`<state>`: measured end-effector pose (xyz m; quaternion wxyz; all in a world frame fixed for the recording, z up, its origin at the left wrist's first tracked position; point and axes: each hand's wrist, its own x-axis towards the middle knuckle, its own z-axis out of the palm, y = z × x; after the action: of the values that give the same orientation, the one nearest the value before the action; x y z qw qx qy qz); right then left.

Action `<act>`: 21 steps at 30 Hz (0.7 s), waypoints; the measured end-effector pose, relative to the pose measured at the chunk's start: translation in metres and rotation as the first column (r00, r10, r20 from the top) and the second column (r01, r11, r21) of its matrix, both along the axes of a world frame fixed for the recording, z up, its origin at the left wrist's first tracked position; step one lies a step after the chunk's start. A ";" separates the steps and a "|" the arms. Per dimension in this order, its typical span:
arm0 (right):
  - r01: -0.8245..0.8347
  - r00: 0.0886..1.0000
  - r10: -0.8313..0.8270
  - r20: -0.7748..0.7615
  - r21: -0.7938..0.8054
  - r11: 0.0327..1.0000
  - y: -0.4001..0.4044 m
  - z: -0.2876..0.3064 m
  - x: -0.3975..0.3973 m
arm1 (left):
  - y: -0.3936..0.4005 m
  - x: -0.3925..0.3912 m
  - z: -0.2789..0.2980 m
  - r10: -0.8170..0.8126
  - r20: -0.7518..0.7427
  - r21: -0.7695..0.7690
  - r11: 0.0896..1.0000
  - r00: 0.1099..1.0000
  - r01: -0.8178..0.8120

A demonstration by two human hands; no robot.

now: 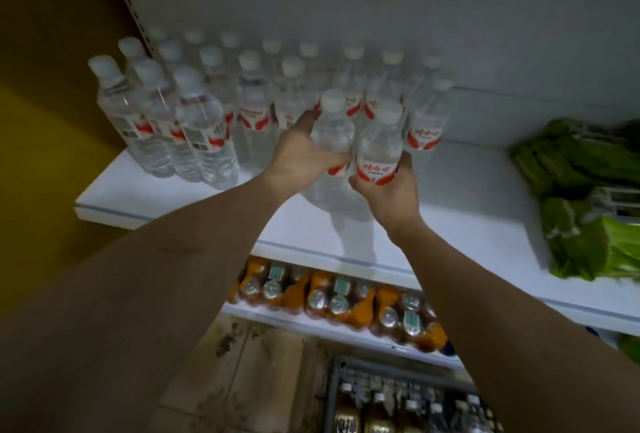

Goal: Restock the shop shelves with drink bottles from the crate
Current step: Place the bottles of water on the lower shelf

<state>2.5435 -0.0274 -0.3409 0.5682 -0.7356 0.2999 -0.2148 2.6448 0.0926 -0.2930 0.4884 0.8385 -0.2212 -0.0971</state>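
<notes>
- Both of our hands reached out over the white upper shelf, each closed around one clear water bottle.
- Our left hand wrapped the left-hand bottle from its 9 o'clock side, fingers curled around the body at label height and the thumb near the shoulder.
- Our right hand cupped the right-hand bottle from 6 o'clock, gripping it at the red-and-white label, fingertips showing at both sides.
- We held the two bottles upright and touching side by side, white caps toward 12 o'clock; whether their bases met the shelf we could not tell, as the lower parts were blurred.
- We saw the stocked rows of water bottles from 9 to 12 o'clock of our hands, against the shelf's back panel, with the nearest stocked bottle just beside the right-hand bottle at 2 o'clock.
- Leafy greens lay on the same shelf at 3 o'clock, well apart from our hands.
- We saw orange-labelled bottles on the lower shelf at 6 o'clock, and the crate of capped bottles farther down, between our forearms.
</notes>
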 end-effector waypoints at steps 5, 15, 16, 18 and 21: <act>-0.034 0.990 0.024 -0.137 -0.069 0.997 0.002 -0.005 -0.010 | -0.006 -0.013 -0.016 0.065 -0.117 -0.105 0.991 0.991 -0.078; -0.017 0.886 -0.056 -0.460 -0.153 0.988 0.008 -0.021 -0.002 | -0.008 -0.038 -0.060 0.153 -0.186 0.195 0.974 0.970 -0.116; 0.001 0.886 -0.074 -0.458 -0.158 0.987 0.007 -0.022 0.001 | -0.010 -0.037 -0.062 0.160 -0.174 0.198 0.972 0.972 -0.125; 0.027 0.883 -0.106 -0.457 -0.176 0.984 0.005 -0.022 0.010 | -0.016 -0.031 -0.065 0.165 -0.152 0.217 0.968 0.975 -0.130; 0.051 0.877 -0.139 -0.460 -0.199 0.979 0.002 -0.019 0.025 | -0.027 -0.021 -0.066 0.170 -0.138 0.222 0.965 0.976 -0.136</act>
<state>2.5685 -0.0258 -0.3600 0.3977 -0.7984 0.4443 -0.0835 2.6239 0.0656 -0.3595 0.4183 0.8901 -0.1052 -0.1474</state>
